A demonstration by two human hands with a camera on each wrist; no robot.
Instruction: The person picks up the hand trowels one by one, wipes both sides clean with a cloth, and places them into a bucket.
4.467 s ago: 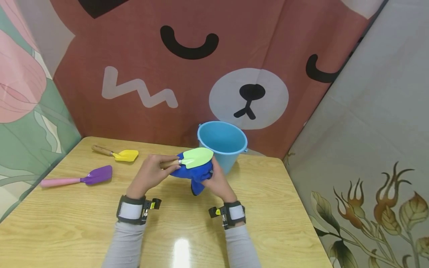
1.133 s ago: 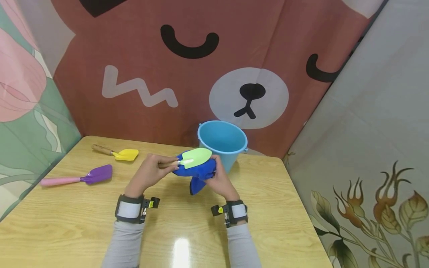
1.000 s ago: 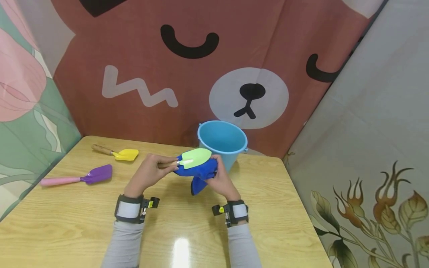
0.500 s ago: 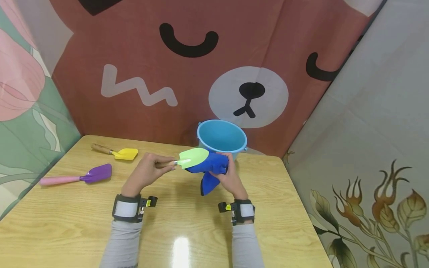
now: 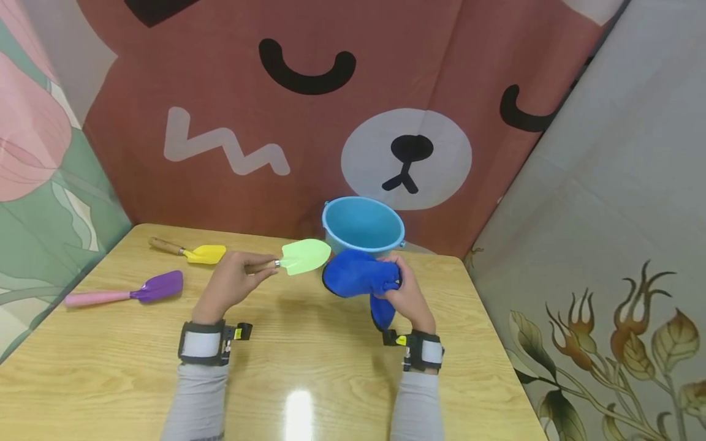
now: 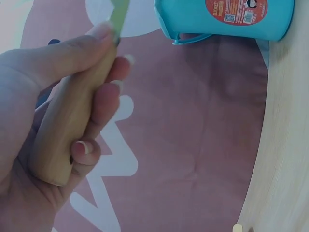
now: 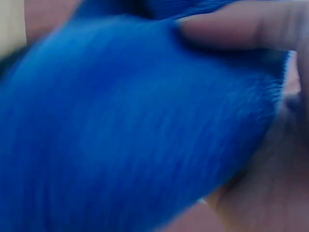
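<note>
My left hand (image 5: 233, 283) grips a small trowel with a light green blade (image 5: 305, 256) and a wooden handle (image 6: 70, 113). In the left wrist view the fingers wrap that handle, while most of the blade lies outside the picture. A bunched blue cloth (image 5: 355, 274) with a dark edge is pinched in my right hand (image 5: 409, 293), one corner hanging down. The same cloth (image 7: 120, 125) fills most of the right wrist view, blurred. Trowel and cloth are apart, both held above the table in front of the light blue bucket (image 5: 364, 225).
A yellow trowel (image 5: 205, 254) with a wooden handle lies at the table's back left. Nearer lies a purple shovel (image 5: 160, 286) with a pink handle. The wooden table (image 5: 309, 361) meets a brown bear-print curtain (image 5: 231, 202) behind and a floral curtain (image 5: 595, 245) at right.
The blue cloth was behind and against the green blade; my right hand has drawn it off to the right. My left hand has shifted slightly left with the trowel.
</note>
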